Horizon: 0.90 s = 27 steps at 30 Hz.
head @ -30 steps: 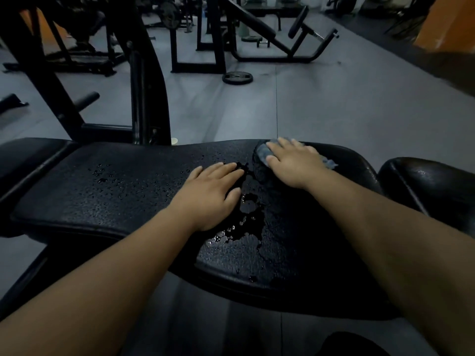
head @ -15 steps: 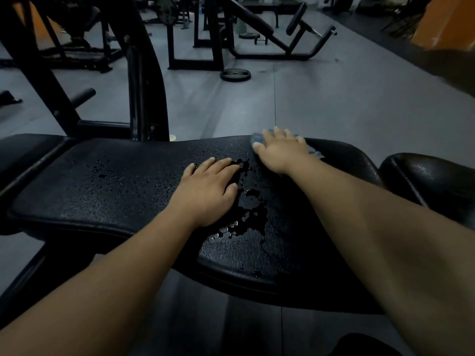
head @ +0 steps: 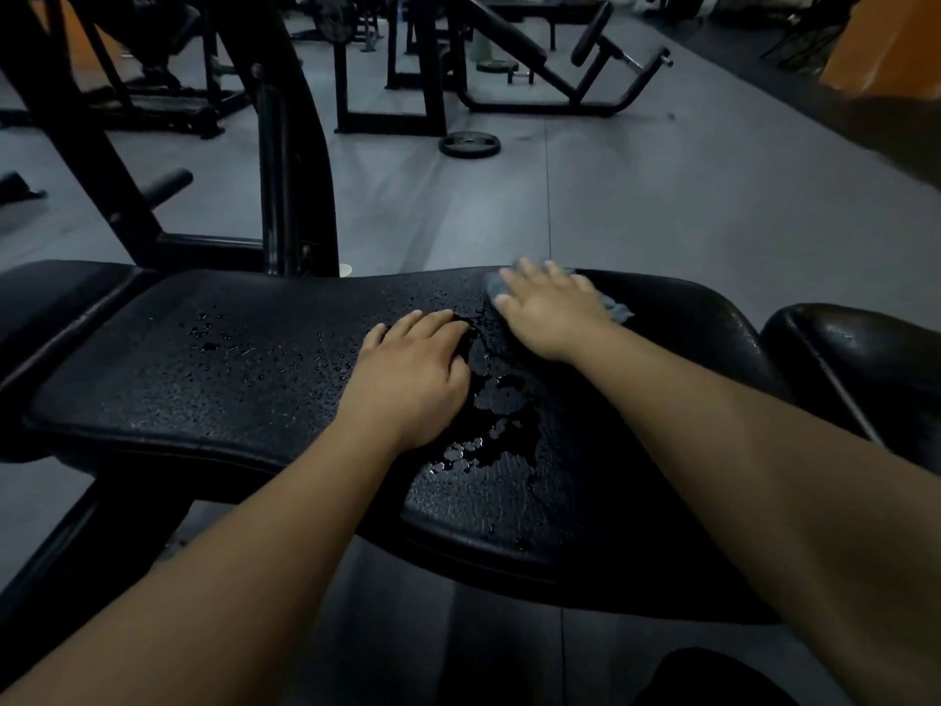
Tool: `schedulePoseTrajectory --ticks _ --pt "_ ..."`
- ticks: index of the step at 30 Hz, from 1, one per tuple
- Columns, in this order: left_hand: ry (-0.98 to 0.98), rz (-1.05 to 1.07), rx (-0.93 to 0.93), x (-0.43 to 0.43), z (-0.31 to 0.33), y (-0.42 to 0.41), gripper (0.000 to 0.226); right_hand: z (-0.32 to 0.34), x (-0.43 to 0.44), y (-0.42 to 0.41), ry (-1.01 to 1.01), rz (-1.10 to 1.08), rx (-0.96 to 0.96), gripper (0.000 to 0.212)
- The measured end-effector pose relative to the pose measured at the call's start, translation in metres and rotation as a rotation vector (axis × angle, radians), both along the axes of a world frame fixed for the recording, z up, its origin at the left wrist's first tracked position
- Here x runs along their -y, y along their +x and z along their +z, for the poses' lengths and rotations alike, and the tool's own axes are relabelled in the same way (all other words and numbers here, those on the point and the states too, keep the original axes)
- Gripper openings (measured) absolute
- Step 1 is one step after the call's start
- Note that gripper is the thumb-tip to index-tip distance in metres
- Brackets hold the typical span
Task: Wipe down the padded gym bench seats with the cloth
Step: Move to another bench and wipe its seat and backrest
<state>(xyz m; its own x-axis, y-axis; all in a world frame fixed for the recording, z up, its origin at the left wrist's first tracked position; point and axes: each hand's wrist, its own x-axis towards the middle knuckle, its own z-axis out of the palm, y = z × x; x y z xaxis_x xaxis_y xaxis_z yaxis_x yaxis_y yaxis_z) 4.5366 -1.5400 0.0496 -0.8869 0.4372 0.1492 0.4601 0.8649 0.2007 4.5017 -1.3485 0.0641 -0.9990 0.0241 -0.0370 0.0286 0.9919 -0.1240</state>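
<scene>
The cloth (head: 618,310) — soft, limp — lies at the bench seat's (head: 229,394) far edge under the right hand's (head: 547,310) flat, spread fingers; best pressed, not pinched.

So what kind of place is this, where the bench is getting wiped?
Almost certainly a gym. The wet padded bench sits among black steel frames, a weight plate lies on the grey floor, and a machine further back carries a roller pad.

— What sort of place?
— A gym, plainly. Black padded bench (head: 203,400) up front, wet with droplets; steel rack uprights (head: 295,160) just behind.
— Anything more?
— Weight plate (head: 469,144) flat on grey rubber floor (head: 662,221); slanted bench frame (head: 514,40) with roller pad farther back.
</scene>
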Motion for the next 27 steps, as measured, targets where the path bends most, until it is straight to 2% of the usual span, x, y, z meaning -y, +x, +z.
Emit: schedulePoseTrajectory --ticks 4,7,9,12,15,17,21,24,27 --pt "0.003 0.0 -0.008 0.0 0.0 -0.002 0.051 -0.005 -0.014 0.073 -0.025 0.263 -0.025 0.062" --pt "0.002 -0.008 0.005 0.0 0.0 -0.004 0.051 -0.003 -0.04 0.053 0.012 0.086 0.014 0.057" --pt "-0.008 -0.016 0.013 -0.002 0.0 -0.003 0.051 -0.001 -0.023 0.039 0.022 -0.051 0.017 0.056" --pt "-0.007 -0.009 0.008 -0.001 -0.002 -0.004 0.052 -0.007 0.026 0.07 0.008 0.063 0.01 0.055" --pt "-0.021 -0.016 0.008 0.001 -0.001 -0.005 0.053 -0.008 0.023 0.136 -0.029 0.191 0.001 0.065" --pt "-0.036 -0.03 0.027 0.002 0.001 -0.005 0.053 -0.006 -0.001 0.134 -0.039 0.137 0.048 0.069" --pt "-0.058 -0.08 0.041 0.009 0.009 -0.003 0.051 -0.005 0.015 0.103 0.003 -0.087 0.016 0.054" --pt "-0.012 -0.112 0.044 0.022 0.009 0.01 0.05 -0.006 0.05 0.139 0.009 0.056 -0.017 0.057" --pt "0.061 -0.125 0.04 0.034 0.004 0.024 0.048 -0.001 0.034 0.182 -0.053 0.154 0.011 0.066"
